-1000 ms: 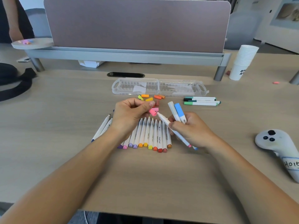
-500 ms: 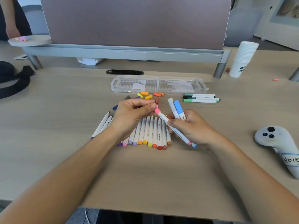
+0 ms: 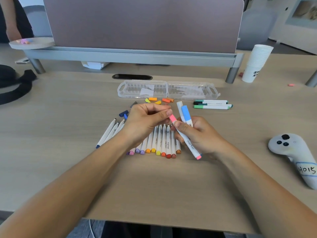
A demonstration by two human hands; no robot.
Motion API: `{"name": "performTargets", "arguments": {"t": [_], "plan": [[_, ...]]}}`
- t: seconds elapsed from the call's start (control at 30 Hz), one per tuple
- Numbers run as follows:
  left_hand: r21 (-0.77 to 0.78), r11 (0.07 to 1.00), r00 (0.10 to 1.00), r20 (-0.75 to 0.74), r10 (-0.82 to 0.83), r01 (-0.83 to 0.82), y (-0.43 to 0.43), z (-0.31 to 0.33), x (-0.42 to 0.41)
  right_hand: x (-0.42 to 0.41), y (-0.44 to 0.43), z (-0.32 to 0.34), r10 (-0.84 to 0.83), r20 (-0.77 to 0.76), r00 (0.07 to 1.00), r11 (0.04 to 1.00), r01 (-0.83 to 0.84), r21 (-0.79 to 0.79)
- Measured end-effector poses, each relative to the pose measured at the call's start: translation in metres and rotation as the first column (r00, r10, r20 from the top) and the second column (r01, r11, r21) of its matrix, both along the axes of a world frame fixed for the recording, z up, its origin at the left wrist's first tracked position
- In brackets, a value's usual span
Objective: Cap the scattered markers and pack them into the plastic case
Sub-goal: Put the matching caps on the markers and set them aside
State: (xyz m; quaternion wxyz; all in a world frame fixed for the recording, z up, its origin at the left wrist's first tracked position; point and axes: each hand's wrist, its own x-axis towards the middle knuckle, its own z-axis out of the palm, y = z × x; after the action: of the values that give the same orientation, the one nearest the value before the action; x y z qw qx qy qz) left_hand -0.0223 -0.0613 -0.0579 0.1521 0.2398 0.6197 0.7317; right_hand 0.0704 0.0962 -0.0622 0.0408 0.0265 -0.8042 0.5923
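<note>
The left hand [image 3: 145, 121] has its fingers [image 3: 164, 115] pinched on a pink cap [image 3: 172, 118] seated on the end of a pink marker [image 3: 189, 145], which the right hand [image 3: 200, 136] clamps in curled fingers [image 3: 179, 125] together with two blue-capped markers [image 3: 186, 114]. Beneath both sets of fingers a row of uncapped markers [image 3: 163, 143] lies on the surface [image 3: 154, 186]; just beyond the left fingers lie loose caps [image 3: 159, 100], and farther beyond them the open plastic case [image 3: 168, 89].
</note>
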Motion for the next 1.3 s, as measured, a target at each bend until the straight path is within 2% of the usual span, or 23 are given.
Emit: {"name": "performTargets", "arguments": {"t": [0.07, 0.17, 0.27, 0.4, 0.47, 0.6, 0.8, 0.9, 0.97, 1.03, 1.07, 1.13, 1.3], "plan": [[-0.066, 0.998, 0.995, -0.099, -0.003, -0.004, 0.000, 0.005, -0.003, -0.003, 0.002, 0.000, 0.002, -0.016, 1.000, 1.000, -0.002, 0.016], [-0.110, 0.994, 0.991, -0.137, 0.000, -0.015, -0.001, 0.010, -0.012, -0.005, 0.007, -0.001, -0.026, -0.063, 0.998, 0.996, 0.031, 0.081], [-0.197, 0.975, 0.985, -0.159, 0.068, -0.099, -0.011, 0.012, -0.029, -0.008, 0.013, -0.006, -0.176, -0.130, 0.976, 0.977, 0.189, 0.097], [-0.360, 0.906, 0.968, -0.196, 0.159, -0.222, -0.031, 0.012, -0.055, -0.011, 0.019, -0.007, -0.361, -0.249, 0.899, 0.901, 0.405, 0.154], [-0.421, 0.860, 0.948, -0.254, 0.193, -0.288, -0.037, 0.014, -0.065, -0.012, 0.020, -0.008, -0.438, -0.199, 0.877, 0.885, 0.460, 0.080], [-0.553, 0.765, 0.917, -0.378, 0.124, -0.331, -0.035, 0.016, -0.080, -0.015, 0.023, -0.014, -0.503, -0.050, 0.863, 0.864, 0.504, 0.001], [-0.614, 0.708, 0.890, -0.453, 0.048, -0.351, -0.001, 0.016, -0.100, -0.017, 0.024, -0.009, -0.548, -0.010, 0.836, 0.829, 0.542, -0.138], [-0.673, 0.659, 0.888, -0.459, -0.018, -0.335, 0.024, 0.020, -0.102, -0.019, 0.028, -0.014, -0.519, -0.001, 0.855, 0.855, 0.518, -0.013], [-0.698, 0.629, 0.881, -0.471, -0.043, -0.343, 0.042, 0.022, -0.106, -0.017, 0.027, -0.015, -0.461, -0.028, 0.887, 0.865, 0.456, 0.212], [-0.729, 0.563, 0.849, -0.521, -0.089, -0.389, 0.058, 0.023, -0.114, -0.014, 0.021, -0.015, -0.379, -0.107, 0.919, 0.753, 0.374, 0.541], [-0.745, 0.523, 0.824, -0.551, -0.131, -0.415, 0.067, 0.022, -0.118, -0.011, 0.017, -0.014, -0.346, -0.134, 0.929, 0.689, 0.348, 0.636], [-0.763, 0.465, 0.778, -0.589, -0.216, -0.449, 0.082, 0.017, -0.124, -0.009, 0.014, -0.011, -0.331, -0.113, 0.937, 0.652, 0.313, 0.690], [-0.793, 0.369, 0.663, -0.608, -0.436, -0.485, 0.100, 0.004, -0.130, -0.008, 0.019, -0.006, -0.404, -0.009, 0.915, 0.664, 0.300, 0.684]]}}
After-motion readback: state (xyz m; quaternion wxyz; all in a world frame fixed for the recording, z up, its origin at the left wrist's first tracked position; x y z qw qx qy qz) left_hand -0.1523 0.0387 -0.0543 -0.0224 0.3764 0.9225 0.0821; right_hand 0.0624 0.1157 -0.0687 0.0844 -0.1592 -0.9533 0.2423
